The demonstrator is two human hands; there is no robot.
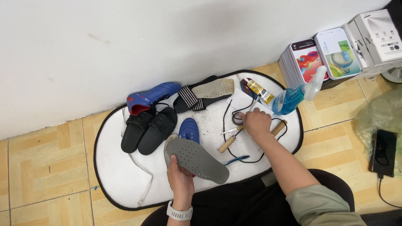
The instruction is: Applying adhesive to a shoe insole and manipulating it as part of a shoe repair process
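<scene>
My left hand point(179, 175) grips a grey perforated insole point(197, 159) by its heel end, held flat above a white mat point(121, 175). My right hand point(256, 123) reaches forward and rests on the mat over a black cord point(228, 113), fingers curled down; what it grips is hidden. Two wooden-handled awls point(228, 143) lie just beside that hand. A blue shoe point(189, 129) sits behind the insole.
A pair of black shoes point(148, 129), another blue shoe point(150, 96), a beige insole point(213, 88), a glue tube point(259, 91) and a blue spray bottle point(293, 98) lie on the mat. Boxes point(335, 52) stand against the wall. A phone point(383, 152) charges at the right.
</scene>
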